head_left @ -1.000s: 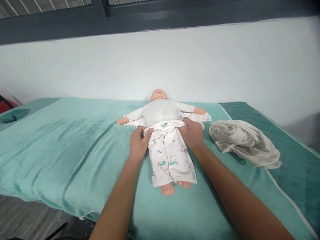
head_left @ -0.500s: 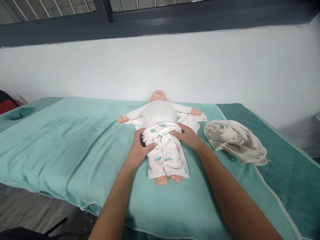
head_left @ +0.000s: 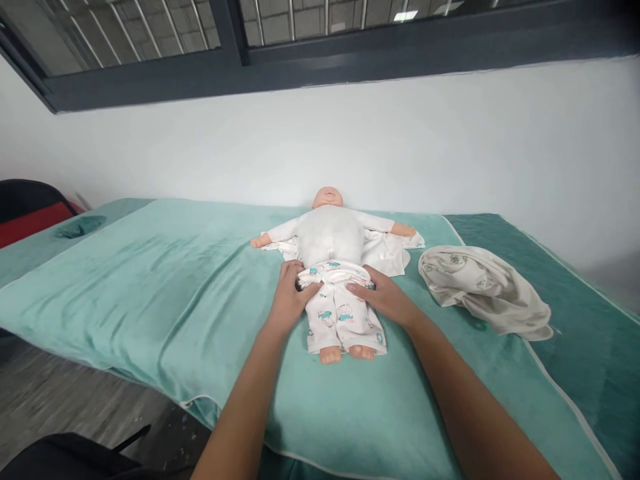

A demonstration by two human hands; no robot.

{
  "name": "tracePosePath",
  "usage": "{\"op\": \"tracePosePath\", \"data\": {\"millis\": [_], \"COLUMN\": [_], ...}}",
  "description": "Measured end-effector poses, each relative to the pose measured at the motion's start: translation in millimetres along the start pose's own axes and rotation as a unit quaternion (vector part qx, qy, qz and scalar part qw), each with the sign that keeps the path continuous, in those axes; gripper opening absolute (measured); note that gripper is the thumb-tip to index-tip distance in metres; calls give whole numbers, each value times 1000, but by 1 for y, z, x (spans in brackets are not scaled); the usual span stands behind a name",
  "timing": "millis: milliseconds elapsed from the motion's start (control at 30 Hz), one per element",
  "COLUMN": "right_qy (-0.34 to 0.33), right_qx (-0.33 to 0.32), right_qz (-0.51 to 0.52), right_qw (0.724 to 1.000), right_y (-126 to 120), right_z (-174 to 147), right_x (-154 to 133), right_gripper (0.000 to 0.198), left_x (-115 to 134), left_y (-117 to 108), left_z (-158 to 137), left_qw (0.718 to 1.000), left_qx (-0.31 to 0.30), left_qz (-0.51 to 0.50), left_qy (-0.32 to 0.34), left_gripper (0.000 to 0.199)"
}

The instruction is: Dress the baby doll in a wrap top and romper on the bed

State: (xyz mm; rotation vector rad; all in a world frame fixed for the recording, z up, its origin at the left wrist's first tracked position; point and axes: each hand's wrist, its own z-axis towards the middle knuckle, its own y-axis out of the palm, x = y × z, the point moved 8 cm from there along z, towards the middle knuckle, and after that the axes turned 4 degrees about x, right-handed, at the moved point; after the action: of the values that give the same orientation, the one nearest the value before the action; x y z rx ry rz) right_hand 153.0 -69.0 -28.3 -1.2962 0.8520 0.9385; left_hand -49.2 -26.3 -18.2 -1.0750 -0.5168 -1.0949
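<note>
A baby doll (head_left: 330,233) lies on its back with arms spread, its head toward the wall and its bare feet toward me. White printed pants (head_left: 345,317) cover its legs up to the waist, where the waistband is bunched. My left hand (head_left: 293,297) grips the pants at the left hip, thumb on the front and fingers round the side. At the right hip my right hand (head_left: 383,297) grips them the same way. Under the doll's arms and back a white printed shirt (head_left: 387,250) lies spread open, partly hidden by the body.
The doll rests on a bed with a green cover (head_left: 210,267). A crumpled off-white cloth (head_left: 485,287) lies to the right. Behind stands a white wall (head_left: 400,147) under a dark window frame (head_left: 320,63). A black and red item (head_left: 35,213) is at the far left.
Both hands have kept hold of the pants at the hips, and the waistband sits slightly differently. The camera view has shifted, so everything appears a little further right.
</note>
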Motion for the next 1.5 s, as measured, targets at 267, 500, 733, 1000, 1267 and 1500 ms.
{"op": "tracePosePath", "data": {"millis": [267,500,733,1000,1267,1500], "right_qy": [-6,-12,-19,-84,-50,-10], "right_qx": [15,71,118,180,184,31], "right_qz": [26,-15,-76,-161,-147,-24], "right_qw": [1000,997,990,967,970,999], "right_y": [7,6,0,-4,0,18], "right_z": [8,24,18,11,-45,-72], "right_x": [1,8,5,-8,-10,-9], "right_gripper": [56,45,36,26,46,47], "left_x": [2,-9,11,11,9,13], "left_y": [2,6,-3,-2,1,-4], "left_z": [16,24,-7,-53,-48,-54], "left_qw": [998,997,999,1000,1000,999], "left_qx": [48,56,41,-16,-14,-38], "left_qz": [-9,-25,-12,3,-7,-30], "left_qy": [31,-47,19,-2,15,24], "left_gripper": [19,37,18,30,16,52]}}
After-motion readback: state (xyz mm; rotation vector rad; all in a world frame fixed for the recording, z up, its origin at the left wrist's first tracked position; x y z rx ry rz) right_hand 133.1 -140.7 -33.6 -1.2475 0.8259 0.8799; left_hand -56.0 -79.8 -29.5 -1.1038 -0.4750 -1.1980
